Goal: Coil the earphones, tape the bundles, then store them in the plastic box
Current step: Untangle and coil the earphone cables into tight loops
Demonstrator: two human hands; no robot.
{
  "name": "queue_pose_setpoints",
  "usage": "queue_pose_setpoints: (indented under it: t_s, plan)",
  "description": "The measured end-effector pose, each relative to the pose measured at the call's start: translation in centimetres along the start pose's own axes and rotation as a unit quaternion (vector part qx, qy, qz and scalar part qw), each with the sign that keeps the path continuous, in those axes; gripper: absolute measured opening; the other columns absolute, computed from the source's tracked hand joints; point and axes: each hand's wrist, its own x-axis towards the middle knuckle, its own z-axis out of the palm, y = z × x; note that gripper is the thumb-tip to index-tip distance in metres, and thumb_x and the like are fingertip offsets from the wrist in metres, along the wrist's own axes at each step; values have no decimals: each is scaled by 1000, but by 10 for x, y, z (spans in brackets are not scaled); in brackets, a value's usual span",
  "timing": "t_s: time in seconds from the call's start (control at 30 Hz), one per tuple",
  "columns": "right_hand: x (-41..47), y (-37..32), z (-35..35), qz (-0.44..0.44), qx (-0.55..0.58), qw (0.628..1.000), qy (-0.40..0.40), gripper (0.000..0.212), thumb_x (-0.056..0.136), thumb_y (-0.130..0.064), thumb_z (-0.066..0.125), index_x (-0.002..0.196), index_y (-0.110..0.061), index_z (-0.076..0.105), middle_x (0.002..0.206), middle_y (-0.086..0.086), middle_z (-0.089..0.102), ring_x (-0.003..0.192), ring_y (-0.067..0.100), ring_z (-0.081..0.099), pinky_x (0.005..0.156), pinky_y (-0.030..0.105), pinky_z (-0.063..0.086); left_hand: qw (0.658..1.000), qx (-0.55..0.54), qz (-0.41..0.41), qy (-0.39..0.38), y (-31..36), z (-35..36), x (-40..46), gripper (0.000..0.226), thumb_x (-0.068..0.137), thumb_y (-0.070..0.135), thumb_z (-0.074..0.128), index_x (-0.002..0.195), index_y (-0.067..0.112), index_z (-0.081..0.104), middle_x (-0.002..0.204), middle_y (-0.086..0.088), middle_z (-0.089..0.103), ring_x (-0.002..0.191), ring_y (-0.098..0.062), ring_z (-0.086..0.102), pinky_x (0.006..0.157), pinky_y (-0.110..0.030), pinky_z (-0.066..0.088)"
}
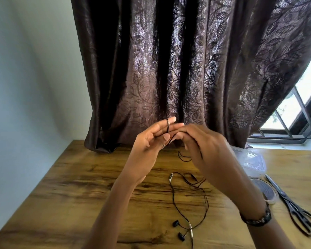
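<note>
1 earphones (188, 203), 2 buds, 1 box (250, 161)

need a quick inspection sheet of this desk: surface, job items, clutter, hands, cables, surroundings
surface: wooden table, grain showing.
job's things: black earphones, mostly uncoiled, buds at the near edge; plastic box, tape roll and scissors at the right.
clutter: nothing seen.
grippers: left hand raised, fingers straight, cord looped around them and pinned under the thumb; right hand pinches the cord beside it.
cables: earphone cord runs from the hands down to the table; one loop hangs between them.
surroundings: dark leaf-patterned curtain, window at right, pale wall at left.
</note>
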Motion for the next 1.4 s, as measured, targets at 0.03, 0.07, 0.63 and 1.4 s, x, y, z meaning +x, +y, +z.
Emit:
queue_pose_setpoints:
  t_s: [0.03,0.07,0.63,1.4]
  plan:
    - [5,1,-4,-6,-3,1000,-2,26,102,-34,36,104,-23,59,88,-21,56,75,0,56,67,27,51,1000,-9,-5,-6,0,0,-1,39,94,-6,44,131,7,50,119,-5,67,113,-14,62,91,-20,49]
    - [10,2,-7,-13,-8,1000,-3,25,102,-32,38,104,-21,60,93,-16,60,78,5,59,68,32,53,1000,-17,-9,-13,0,1,-2,38,94,-6,44,128,8,52,116,-4,69,111,-14,63,91,-21,49]
    - [44,19,-23,-89,42,994,-36,14,98,-13,53,99,-9,66,89,-2,63,83,10,58,75,16,43,997,-22,-14,-73,17,2,-7,28,89,8,50,115,8,60,103,-7,73,98,-20,69,81,-22,54]
    - [-28,13,45,76,172,982,-7,15,99,-20,51,93,-16,65,63,-12,51,55,7,49,54,10,35,994,-106,1,24,2,-2,10,34,91,2,47,124,6,55,115,-10,69,111,-23,64,88,-24,52]
